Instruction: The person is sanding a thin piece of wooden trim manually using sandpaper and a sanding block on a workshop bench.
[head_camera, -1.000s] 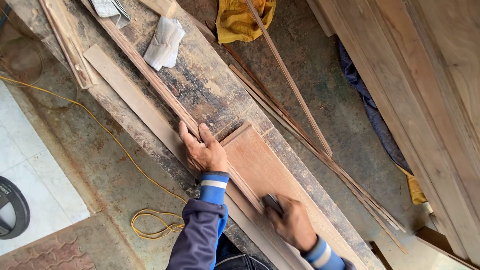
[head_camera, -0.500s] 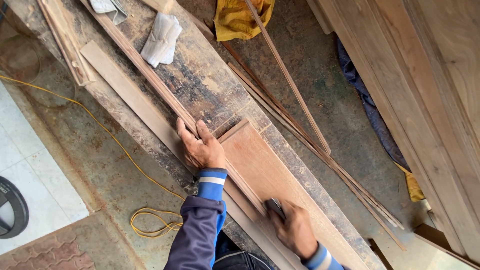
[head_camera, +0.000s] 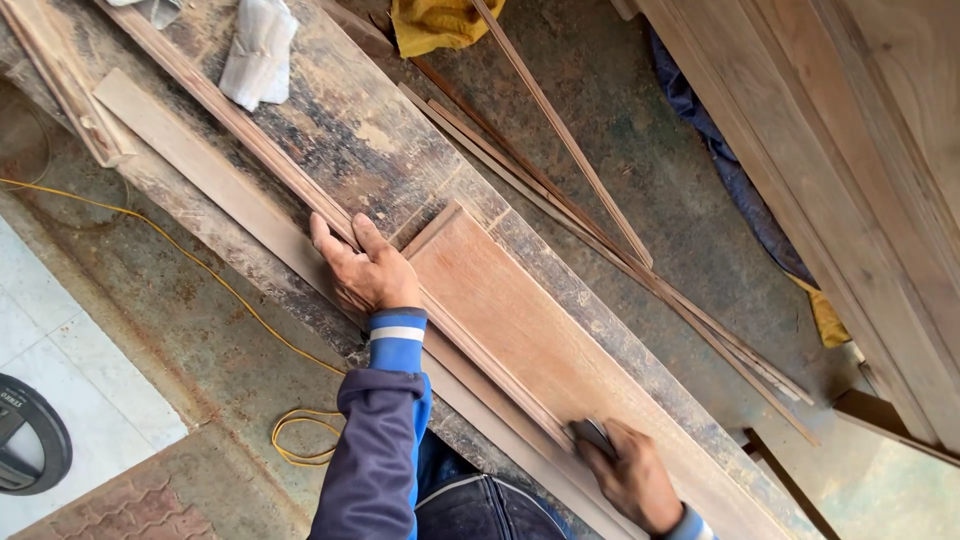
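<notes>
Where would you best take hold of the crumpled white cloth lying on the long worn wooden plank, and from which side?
Pinch the crumpled white cloth at its bunched middle, coming from straight above. It lies loose and flat on the worn wooden plank, with folds raised enough to pinch, and nothing rests on it. A thin wooden strip runs alongside it, so a sideways approach looks less easy.

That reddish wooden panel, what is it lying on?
The reddish wooden panel lies on a long, dark, worn workbench plank. The left hand presses beside it; the right hand holds a small grey block. Beneath the panel is covered.
</notes>
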